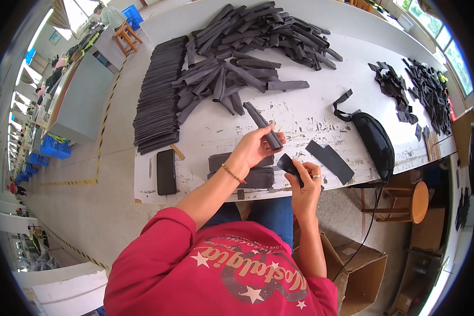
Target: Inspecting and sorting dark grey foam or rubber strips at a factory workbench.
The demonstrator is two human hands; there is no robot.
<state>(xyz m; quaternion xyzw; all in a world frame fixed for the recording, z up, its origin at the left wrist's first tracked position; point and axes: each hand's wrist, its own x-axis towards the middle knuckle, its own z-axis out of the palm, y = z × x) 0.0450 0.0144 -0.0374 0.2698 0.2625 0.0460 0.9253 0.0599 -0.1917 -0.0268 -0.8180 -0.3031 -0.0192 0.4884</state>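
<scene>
White scuffed bench (310, 113), factory floor w/ yellow tape. Left hand (253, 150) grasps dark strip (263, 125) nr front edge; right hand (305, 181) grips black tool (289, 166).

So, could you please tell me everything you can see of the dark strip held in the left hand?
The dark strip is a long, narrow, flat piece of matte dark grey material, soft-looking like fabric or foam. It slants from upper left down to lower right, just above the white table. The left hand pinches its lower end between thumb and fingers; its upper end points toward the loose pile of similar strips.
</scene>
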